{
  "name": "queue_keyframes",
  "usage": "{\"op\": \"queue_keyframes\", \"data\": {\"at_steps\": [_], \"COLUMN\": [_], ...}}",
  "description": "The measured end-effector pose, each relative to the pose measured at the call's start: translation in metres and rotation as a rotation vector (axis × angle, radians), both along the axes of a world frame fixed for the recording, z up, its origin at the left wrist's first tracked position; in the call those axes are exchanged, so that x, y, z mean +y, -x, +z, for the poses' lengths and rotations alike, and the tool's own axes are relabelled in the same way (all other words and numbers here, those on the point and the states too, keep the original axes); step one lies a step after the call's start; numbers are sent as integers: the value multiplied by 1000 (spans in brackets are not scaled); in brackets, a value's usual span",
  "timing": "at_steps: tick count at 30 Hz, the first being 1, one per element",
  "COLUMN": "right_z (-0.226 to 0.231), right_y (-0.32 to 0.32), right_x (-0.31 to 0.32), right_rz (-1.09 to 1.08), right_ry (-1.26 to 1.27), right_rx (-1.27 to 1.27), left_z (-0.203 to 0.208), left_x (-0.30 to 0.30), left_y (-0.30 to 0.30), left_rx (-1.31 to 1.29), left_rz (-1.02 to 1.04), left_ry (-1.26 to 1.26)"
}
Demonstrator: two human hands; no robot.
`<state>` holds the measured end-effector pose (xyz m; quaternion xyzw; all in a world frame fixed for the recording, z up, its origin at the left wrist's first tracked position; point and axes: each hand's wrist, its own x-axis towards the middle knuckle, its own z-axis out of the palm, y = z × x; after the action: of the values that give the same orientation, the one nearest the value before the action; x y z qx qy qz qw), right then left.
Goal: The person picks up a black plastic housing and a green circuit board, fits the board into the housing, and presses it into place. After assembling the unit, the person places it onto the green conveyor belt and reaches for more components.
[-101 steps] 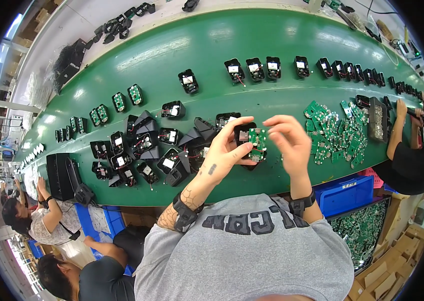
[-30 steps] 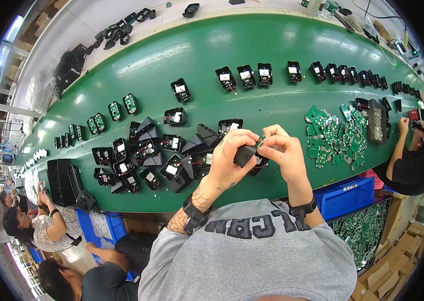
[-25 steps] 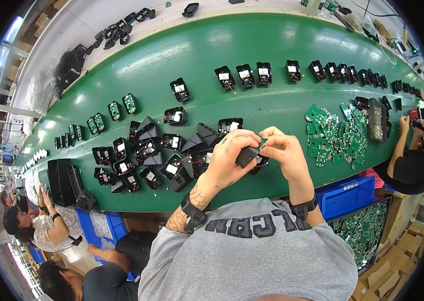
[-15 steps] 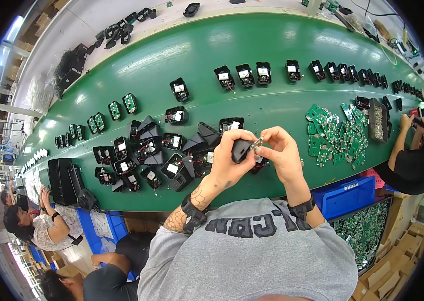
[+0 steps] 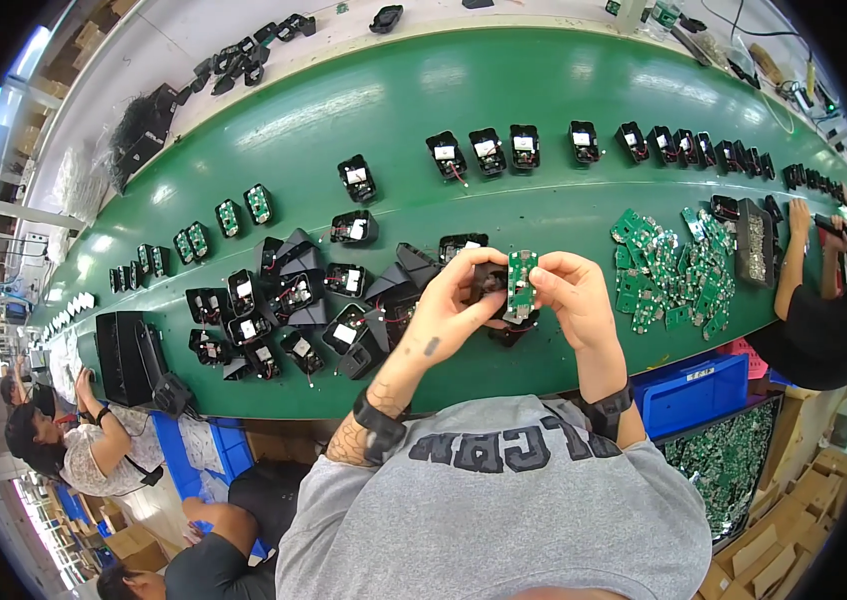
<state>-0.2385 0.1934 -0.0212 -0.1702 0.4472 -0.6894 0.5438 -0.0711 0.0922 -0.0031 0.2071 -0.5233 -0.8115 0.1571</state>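
Over the near part of the green bench, my left hand point(image 5: 450, 305) is closed around a small black plastic housing point(image 5: 486, 284), mostly hidden by the fingers. Between thumb and fingers, my right hand point(image 5: 575, 298) pinches a green circuit board point(image 5: 521, 284) by its right edge. The board stands upright with its component side showing, close beside the housing; whether they touch I cannot tell. Just beyond my hands lies another open black housing point(image 5: 461, 246) with a white part inside. One more dark housing point(image 5: 513, 330) lies partly hidden under my hands.
A pile of loose green boards point(image 5: 678, 270) lies to the right, with a black tray of small metal parts point(image 5: 754, 243) beyond it. Black housings point(image 5: 293, 295) crowd the left. A row of housings point(image 5: 525, 147) runs along the back. Co-workers' arms point(image 5: 796, 250) reach in at far right.
The circuit board has turned from edge-on to face-on and now stands upright in my right hand. My left hand has rotated the black housing, which is now more hidden.
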Motion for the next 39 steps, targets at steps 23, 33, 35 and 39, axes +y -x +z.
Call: {"op": "queue_keyframes", "data": {"at_steps": [23,33,35,39], "right_z": [29,20,19,6], "right_y": [-15,-18,-19,-14], "right_x": [-4,-2,-3,-1], "right_rz": [94,66,59,33], "right_ry": [98,53,81,123], "right_rx": [339,362,407,303], "left_z": [-2,-1,1,-8], "left_x": [23,26,30,30], "left_y": [9,14,17,23], "left_rx": [125,156,75,68], "left_rz": [90,41,122,173], "left_ry": [15,18,248,290]}}
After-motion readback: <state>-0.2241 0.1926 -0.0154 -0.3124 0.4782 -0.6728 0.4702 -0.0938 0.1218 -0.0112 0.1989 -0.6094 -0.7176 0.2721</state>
